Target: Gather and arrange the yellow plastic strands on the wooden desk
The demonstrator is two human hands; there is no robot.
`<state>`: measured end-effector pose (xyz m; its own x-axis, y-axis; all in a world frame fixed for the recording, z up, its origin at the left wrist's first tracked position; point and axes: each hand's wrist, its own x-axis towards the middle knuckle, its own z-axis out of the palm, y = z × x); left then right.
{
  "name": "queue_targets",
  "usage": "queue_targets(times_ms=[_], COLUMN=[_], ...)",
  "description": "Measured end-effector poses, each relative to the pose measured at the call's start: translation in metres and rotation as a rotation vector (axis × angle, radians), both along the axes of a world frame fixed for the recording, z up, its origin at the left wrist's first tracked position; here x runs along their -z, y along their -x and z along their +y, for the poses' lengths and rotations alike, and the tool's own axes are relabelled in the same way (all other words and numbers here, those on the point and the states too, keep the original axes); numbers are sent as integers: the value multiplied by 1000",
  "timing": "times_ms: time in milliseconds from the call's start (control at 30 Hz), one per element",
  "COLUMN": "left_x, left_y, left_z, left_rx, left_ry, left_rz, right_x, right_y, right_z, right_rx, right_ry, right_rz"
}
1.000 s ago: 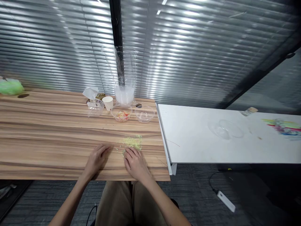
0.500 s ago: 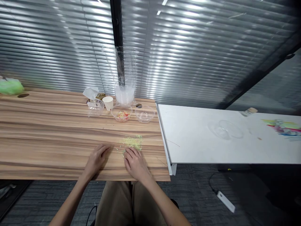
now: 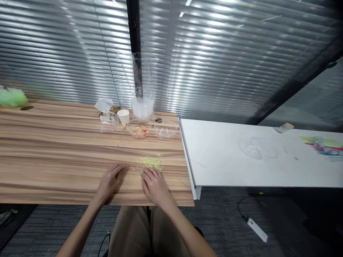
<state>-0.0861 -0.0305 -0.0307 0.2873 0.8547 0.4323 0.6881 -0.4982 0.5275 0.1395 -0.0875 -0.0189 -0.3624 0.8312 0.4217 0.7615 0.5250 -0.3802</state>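
Note:
On the wood-grain table lies a loose pile of small yellow-green pieces, with a few bits scattered to its left. My right hand rests at the near edge of this pile, fingers curled and pressed together; whatever is under the fingertips is too small to make out. To the left, my left hand lies on its side on the wood, fingers together, and anything between them is hidden. Behind the pile stand a clear bowl with red and yellow bits and a clear bowl without visible contents.
A paper cup, bagged clear containers and a clear plastic box stand at the back. On the right, the white table bears clear lids and coloured sticks. A green bag sits far left.

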Motion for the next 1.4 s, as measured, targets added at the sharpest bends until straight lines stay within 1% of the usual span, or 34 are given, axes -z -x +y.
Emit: queue_targets(times_ms=[533,867,1400], left_x=[4,-2,0], left_y=[1,-3,-3], left_z=[1,-1,1], left_rx=[20,24,29], left_ry=[0,-34,-56], left_rz=[-7,3,20], right_x=[0,-2,-1], right_y=[0,-1,-1], right_z=[1,1,2], right_rx=[-7,-19,-20], right_ry=[15,34,69], right_rz=[9,16,56])
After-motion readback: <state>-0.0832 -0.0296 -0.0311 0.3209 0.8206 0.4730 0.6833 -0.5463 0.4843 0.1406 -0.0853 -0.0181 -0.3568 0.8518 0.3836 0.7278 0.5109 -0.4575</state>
